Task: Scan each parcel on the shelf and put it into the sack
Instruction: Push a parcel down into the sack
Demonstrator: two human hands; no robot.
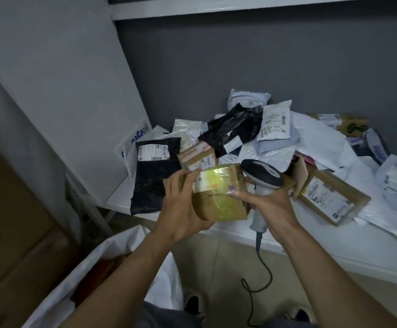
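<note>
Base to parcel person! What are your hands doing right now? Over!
Left hand grips taped box. Right hand holds scanner, also touching box. Sack open below, nothing in the way. Parcel pile waits on shelf.

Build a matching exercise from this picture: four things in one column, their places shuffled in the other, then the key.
Things
1. small brown cardboard box wrapped in clear tape
2. grey handheld barcode scanner
3. flat black plastic mailer with a white label
4. white sack

Places
A. lying on the white shelf, at the left of the pile
B. gripped in the right hand
C. open, low, under the left forearm
D. held in the left hand

Pairs: 1-D, 2-B, 3-A, 4-C
</note>
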